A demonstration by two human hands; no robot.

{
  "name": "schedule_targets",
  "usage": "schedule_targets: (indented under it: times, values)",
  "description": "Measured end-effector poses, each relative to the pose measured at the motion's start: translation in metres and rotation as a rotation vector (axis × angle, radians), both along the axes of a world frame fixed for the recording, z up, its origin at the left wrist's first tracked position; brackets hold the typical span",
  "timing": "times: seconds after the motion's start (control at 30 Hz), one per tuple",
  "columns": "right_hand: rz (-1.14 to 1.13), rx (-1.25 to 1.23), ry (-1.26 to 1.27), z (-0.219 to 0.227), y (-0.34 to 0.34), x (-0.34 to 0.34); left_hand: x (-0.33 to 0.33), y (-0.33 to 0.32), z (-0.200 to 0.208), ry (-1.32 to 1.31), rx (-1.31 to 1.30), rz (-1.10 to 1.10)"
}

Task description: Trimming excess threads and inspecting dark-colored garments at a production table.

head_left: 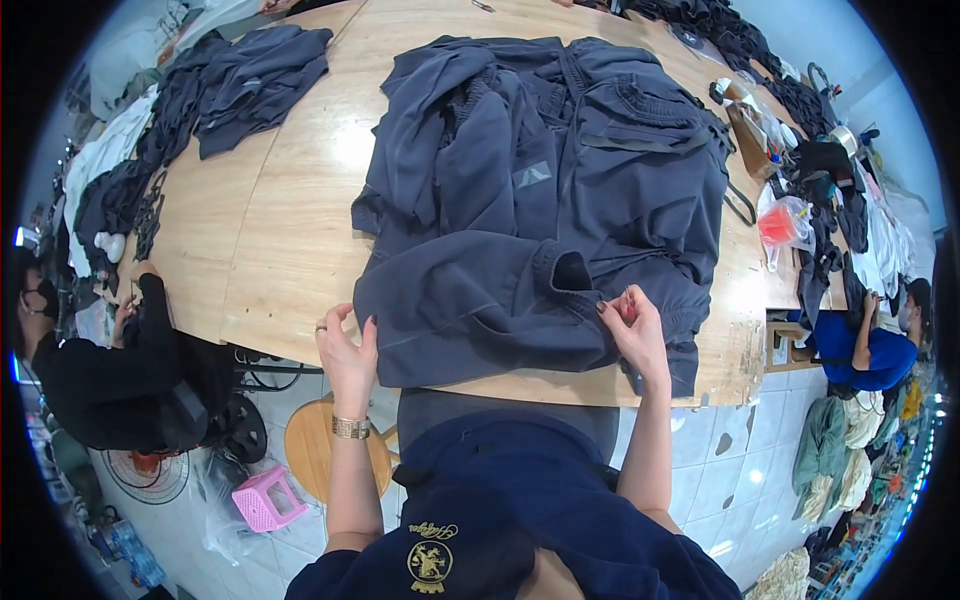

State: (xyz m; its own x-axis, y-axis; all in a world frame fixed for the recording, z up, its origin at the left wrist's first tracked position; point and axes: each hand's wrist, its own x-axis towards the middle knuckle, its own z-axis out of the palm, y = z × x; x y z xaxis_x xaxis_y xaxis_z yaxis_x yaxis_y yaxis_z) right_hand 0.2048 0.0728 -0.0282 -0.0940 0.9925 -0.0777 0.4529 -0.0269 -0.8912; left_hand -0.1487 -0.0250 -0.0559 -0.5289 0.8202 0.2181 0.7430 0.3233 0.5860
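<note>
A dark grey garment (640, 200), which looks like a jacket, lies spread on the wooden table in front of me. One sleeve (450, 310) is laid across its near side, with the gathered cuff (562, 275) gaping toward the right. At the sleeve's left end is my left hand (348, 345), thumb and fingers apart, the thumb against the cloth edge. My right hand (637, 325) is pinched closed at the cuff's rim. Something small and reddish shows inside that hand, but its kind is hidden by the fingers.
More dark garments (262, 85) lie at the table's far left. A box with small items (750, 140) and a clear bag with something red (785, 222) stand at the right. People sit on both sides. A round stool (320, 450) and a pink stool (268, 500) are below left.
</note>
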Motion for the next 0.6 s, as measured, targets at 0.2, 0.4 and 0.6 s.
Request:
schedule_targets:
  times: [0.2,0.4,0.6]
  values:
    - [-0.041,0.080,-0.064,0.011,0.000,-0.014,0.016,-0.006,-0.009,0.025,-0.179,0.124]
    - [-0.105,0.334,-0.120,0.023,-0.005,-0.029,0.062,0.022,0.009,0.131,0.113,-0.457]
    - [0.000,0.238,0.284,0.046,-0.025,-0.049,0.064,0.054,0.008,0.081,0.093,-0.671]
